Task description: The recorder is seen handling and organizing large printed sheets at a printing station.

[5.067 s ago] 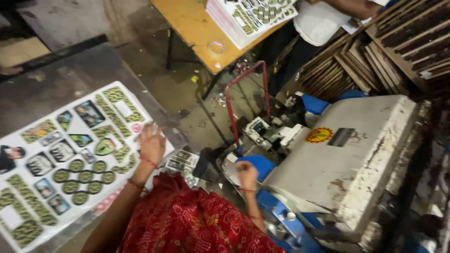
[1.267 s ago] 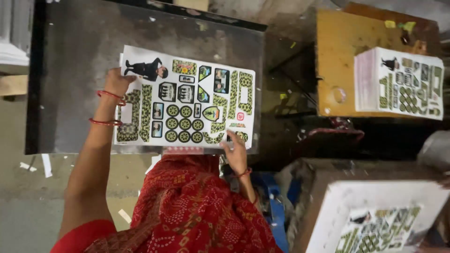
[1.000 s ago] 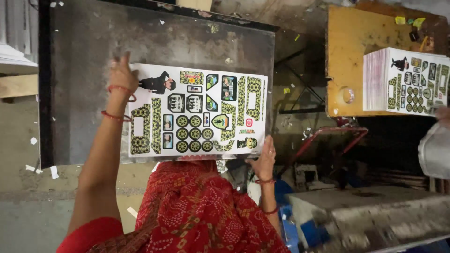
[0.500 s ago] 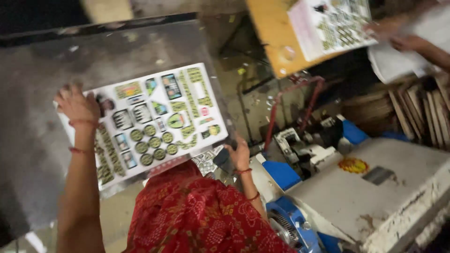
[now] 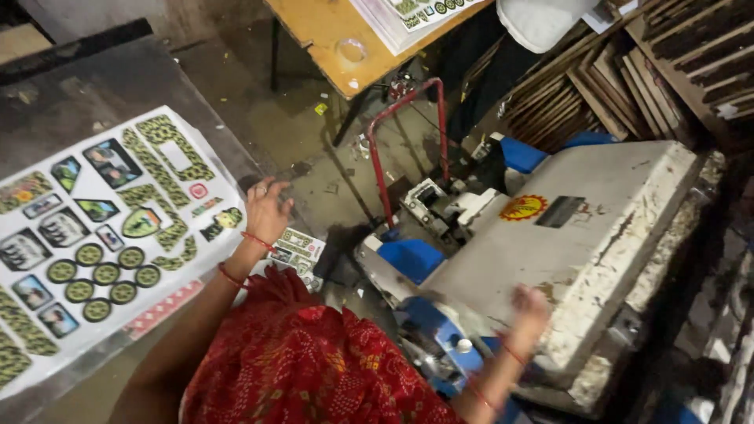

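A large white printed sheet (image 5: pixel 102 235) of green and black sticker shapes lies flat on a dark metal table (image 5: pixel 86 78) at the left. My left hand (image 5: pixel 267 210) rests with fingers spread at the sheet's right edge, red threads on the wrist, holding nothing. My right hand (image 5: pixel 531 305) is blurred and lies on the white plate of a blue and white press machine (image 5: pixel 581 235) at the right. Whether its fingers grip anything I cannot tell. A red patterned garment (image 5: pixel 314 369) fills the bottom middle.
An orange wooden table (image 5: pixel 330 39) with a stack of printed sheets (image 5: pixel 408 12) stands at the top. A red tube frame (image 5: pixel 408 118) rises between it and the machine. Wooden frames (image 5: pixel 628 71) are stacked at the top right. Small printed sheets (image 5: pixel 297 247) lie below my left hand.
The view has swung right toward the machine. My left hand moved from the sheet's left side to its right edge. My right hand left the sheet and went onto the machine's plate.
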